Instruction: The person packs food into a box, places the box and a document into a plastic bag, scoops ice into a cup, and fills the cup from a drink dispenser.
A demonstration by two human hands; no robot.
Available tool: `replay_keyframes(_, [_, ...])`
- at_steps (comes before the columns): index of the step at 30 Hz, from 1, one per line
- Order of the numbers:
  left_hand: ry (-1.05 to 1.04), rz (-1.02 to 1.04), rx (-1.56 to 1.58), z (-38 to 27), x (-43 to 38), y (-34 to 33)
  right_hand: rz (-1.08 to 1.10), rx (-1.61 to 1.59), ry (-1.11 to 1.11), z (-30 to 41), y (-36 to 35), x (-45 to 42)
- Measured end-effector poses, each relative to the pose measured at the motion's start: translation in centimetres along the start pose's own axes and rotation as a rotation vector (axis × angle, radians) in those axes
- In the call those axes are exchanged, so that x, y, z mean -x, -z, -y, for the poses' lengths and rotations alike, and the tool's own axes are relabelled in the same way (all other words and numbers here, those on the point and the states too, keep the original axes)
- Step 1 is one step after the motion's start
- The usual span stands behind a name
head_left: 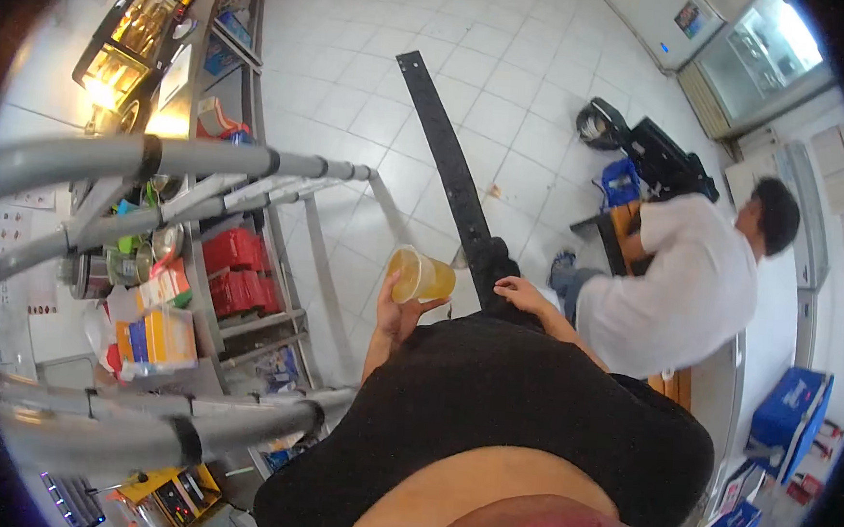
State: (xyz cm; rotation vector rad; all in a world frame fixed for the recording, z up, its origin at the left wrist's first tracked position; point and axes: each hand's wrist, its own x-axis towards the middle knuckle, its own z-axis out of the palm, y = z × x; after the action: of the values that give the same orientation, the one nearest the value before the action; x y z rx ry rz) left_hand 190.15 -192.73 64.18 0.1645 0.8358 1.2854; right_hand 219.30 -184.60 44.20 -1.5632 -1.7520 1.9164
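My left hand (395,315) is wrapped around a clear plastic cup (435,277) of amber-yellow liquid, tilted in this view, in front of my chest. My right hand (525,296) is to the right of the cup, its fingers bent beside a black bundle (500,257). Whether those fingers grip part of it is unclear. From that bundle a long flat black strip (443,149) stretches forward over the tiled floor, with small holes at its far end.
Grey telescopic ladder rails (218,158) with black collars cross the left side. Behind them stands a cluttered counter (205,315) with red packages (238,249) on shelves. At right, a person in a white shirt (671,286) bends near a black machine (664,159) and a blue bag (619,181).
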Motion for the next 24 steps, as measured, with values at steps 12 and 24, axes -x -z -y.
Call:
replay_keyframes(12, [-0.368,-0.231,0.089,-16.5,-24.5,-4.9,0.262,0.976,0.208,40.3,18.5,-37.7])
replay_keyframes(24, [-0.363,-0.317,0.187,-42.2,-52.7,0.0,0.346,0.916,0.311,38.3,26.3,-78.7])
